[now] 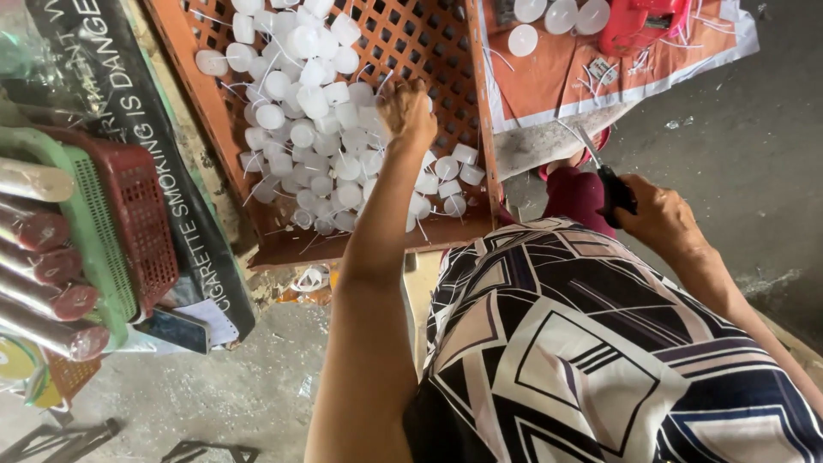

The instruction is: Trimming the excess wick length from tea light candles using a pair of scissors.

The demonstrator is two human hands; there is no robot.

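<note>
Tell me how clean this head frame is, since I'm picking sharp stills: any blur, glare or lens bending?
Head view: soft, even daylight, no hard shadows or glare; the small white wax tealight candles in the orange lattice plastic crate look bright but keep their outlines; the left hand is slightly blurred, the right hand holding black-handled scissors sharper; straight edges bow toward the frame borders, a wide-angle effect.

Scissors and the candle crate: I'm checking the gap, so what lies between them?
In the head view, the crate's orange side wall, then bare grey floor, lie between the candles and the scissors in the right hand.
</note>
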